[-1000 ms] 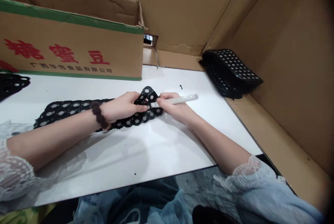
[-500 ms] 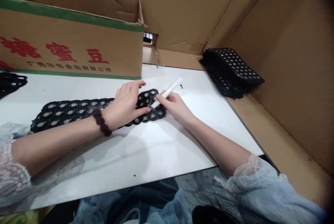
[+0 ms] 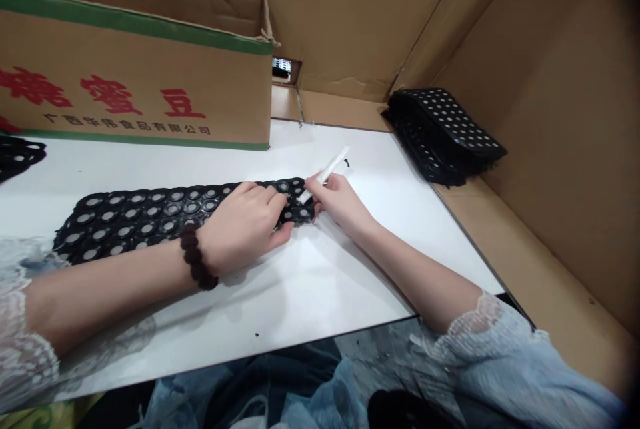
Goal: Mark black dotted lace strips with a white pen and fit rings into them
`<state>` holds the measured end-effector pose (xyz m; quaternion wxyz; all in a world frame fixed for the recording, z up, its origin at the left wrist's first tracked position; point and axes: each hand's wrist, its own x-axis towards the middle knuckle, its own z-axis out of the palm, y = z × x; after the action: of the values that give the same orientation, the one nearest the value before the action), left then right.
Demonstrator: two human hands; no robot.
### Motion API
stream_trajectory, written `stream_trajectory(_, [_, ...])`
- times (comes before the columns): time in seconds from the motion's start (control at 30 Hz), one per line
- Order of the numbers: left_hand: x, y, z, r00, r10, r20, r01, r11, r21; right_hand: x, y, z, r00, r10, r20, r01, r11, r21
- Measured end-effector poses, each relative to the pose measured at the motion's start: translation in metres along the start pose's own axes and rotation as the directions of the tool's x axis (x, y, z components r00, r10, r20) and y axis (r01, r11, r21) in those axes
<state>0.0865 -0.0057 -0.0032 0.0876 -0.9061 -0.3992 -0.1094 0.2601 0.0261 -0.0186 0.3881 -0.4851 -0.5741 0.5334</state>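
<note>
A long black rubbery sheet with rows of raised rings and grey round dots (image 3: 115, 215) lies flat on the white table. My left hand (image 3: 253, 219), with a dark beaded band at its wrist, is closed over the sheet toward its right end. Its fingers curl on top and the thumb lies by the near edge; the fingertips are partly hidden. Between thumb and fingers, my right hand (image 3: 340, 201) grips a slim white pen-like tool (image 3: 331, 167), slanted, its lower tip at the sheet's right end. Some right fingers touch that end.
Behind stands an open cardboard box (image 3: 150, 82) with green edges and red print. A stack of black dotted sheets (image 3: 445, 132) rests at the right by the cardboard wall (image 3: 560, 115). Black looped pieces (image 3: 20, 157) lie at the far left. A small black scrap (image 3: 347, 163) is on the table (image 3: 310, 282).
My left hand has moved nearer to me and its fingers have curled onto the sheet. The pen-like tool's tip has shifted slightly right and up.
</note>
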Motion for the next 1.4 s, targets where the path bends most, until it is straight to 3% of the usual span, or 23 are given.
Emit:
stream_trajectory(0.1, [0.002,0.0,-0.001,1.0,0.027,-0.001,-0.027,0.996,0.089,0.0,0.001,0.0,0.999,0.017,0.048,-0.017,1.0,0.002])
stream_trajectory(0.2, [0.003,-0.003,-0.001,0.995,0.092,0.025,-0.094,0.989,0.115,-0.001,0.0,0.001,1.0,-0.021,0.022,0.021,1.0,-0.018])
stream_trajectory(0.3, [0.002,-0.002,-0.001,0.997,0.06,0.042,-0.064,0.992,0.108,-0.004,-0.003,0.002,0.999,-0.046,-0.023,0.044,0.994,-0.105])
stream_trajectory(0.4, [0.001,0.004,0.0,1.0,-0.015,0.003,0.015,0.992,0.128,-0.007,-0.008,0.003,0.972,-0.204,-0.117,0.163,0.944,-0.288])
stream_trajectory(0.47, [0.001,0.008,0.001,0.998,-0.051,-0.038,0.055,0.989,0.136,-0.009,-0.011,0.004,0.947,-0.285,-0.151,0.225,0.919,-0.323])
stream_trajectory(0.67, [0.006,0.008,0.001,0.999,-0.043,0.0,0.043,0.986,0.16,-0.009,-0.011,0.012,0.972,-0.142,-0.187,0.129,0.988,-0.081])
stream_trajectory(0.8, [0.008,0.007,0.0,0.998,-0.055,0.007,0.053,0.983,0.174,-0.007,-0.006,0.014,0.964,-0.087,-0.252,0.082,0.996,-0.03])
stream_trajectory(1.03, [0.01,0.004,0.006,0.994,-0.101,-0.035,0.104,0.99,0.098,-0.005,0.003,0.016,0.953,-0.109,-0.282,0.101,0.994,-0.044])
stream_trajectory(1.4, [0.011,0.003,0.005,0.996,-0.067,-0.065,0.074,0.992,0.1,-0.003,-0.009,0.018,0.903,-0.225,-0.366,0.228,0.973,-0.035])
